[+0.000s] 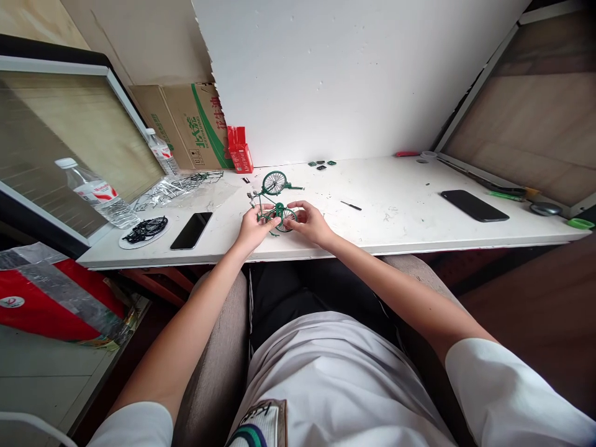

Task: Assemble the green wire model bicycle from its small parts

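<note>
Near the table's front edge, a small green model bicycle (263,202) is between my two hands. My left hand (255,227) has its fingers closed on the frame from the left, the thumb laid across near the middle. From the right, my right hand (311,222) pinches the model by its near wheel (288,218). Just beyond my hands is a second green spoked wheel (274,182) with a green bar sticking out to its right. My fingers partly cover the frame. A thin dark tool (351,205) lies to the right.
At the left are a black phone (191,231), a white dish (153,238) of black parts, two water bottles (105,195) and clear plastic. A red box (240,152) stands by a carton (186,127). Small green pieces (321,165) lie at the back; another phone (475,205) lies right.
</note>
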Motion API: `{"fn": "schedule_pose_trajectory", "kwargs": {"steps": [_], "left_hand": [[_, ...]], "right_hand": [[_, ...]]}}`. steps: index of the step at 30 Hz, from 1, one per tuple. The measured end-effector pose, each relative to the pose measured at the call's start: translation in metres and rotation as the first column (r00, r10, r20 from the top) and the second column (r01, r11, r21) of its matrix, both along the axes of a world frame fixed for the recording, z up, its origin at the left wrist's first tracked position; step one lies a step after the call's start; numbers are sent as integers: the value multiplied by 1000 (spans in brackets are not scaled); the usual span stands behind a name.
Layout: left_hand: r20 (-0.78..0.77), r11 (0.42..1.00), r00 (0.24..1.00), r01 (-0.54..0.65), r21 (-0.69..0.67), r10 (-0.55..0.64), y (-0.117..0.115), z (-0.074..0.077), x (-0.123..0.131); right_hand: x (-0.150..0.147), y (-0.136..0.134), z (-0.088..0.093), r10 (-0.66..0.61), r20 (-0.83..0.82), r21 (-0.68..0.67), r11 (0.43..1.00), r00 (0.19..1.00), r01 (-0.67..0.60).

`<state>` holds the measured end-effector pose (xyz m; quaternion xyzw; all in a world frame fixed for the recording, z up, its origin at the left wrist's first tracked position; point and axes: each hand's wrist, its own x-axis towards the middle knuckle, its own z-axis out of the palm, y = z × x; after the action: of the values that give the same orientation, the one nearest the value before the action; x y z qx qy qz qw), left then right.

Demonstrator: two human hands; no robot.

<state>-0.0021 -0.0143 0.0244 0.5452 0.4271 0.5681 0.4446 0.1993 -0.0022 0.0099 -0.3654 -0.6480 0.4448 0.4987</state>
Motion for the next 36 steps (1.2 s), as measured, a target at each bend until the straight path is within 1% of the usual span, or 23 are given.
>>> {"fn": "schedule_pose_trajectory", "kwargs": {"steps": [3, 12, 15, 19, 21, 26, 30, 32, 36], "left_hand": [[-1, 1000, 1000, 6, -12, -6, -1, 0, 0], [-21, 997, 998, 61, -36, -62, -2, 2, 0], [-26, 997, 997, 75, -31, -76, -2, 2, -2], [14, 995, 996, 84, -46, -84, 0, 2, -3], [45, 991, 993, 110, -70, -107, 3, 1, -5], [137, 964, 970, 222, -149, -202, 7, 0, -11], [174, 946, 948, 291, -145, -265, 7, -1, -12], [179, 949, 949, 285, -138, -259, 6, -3, -11], [178, 965, 962, 231, -121, -208, 7, -6, -8]], "right_hand": [[0, 1, -1, 16, 20, -14, 1000, 1000, -16], [0, 7, -7, 26, 3, 7, 1000, 1000, -26], [1, 7, -5, 31, -17, -4, 1000, 999, -31], [2, 3, 3, 135, -80, -46, 989, 988, -139], [2, 1, 6, 170, -89, -58, 983, 981, -175], [5, 1, 8, 123, -26, -29, 992, 992, -123], [6, 2, 6, 108, 25, -28, 994, 994, -108], [6, 3, 4, 99, 23, -11, 995, 995, -98], [4, 4, 0, 66, -16, 13, 998, 998, -66]]}}
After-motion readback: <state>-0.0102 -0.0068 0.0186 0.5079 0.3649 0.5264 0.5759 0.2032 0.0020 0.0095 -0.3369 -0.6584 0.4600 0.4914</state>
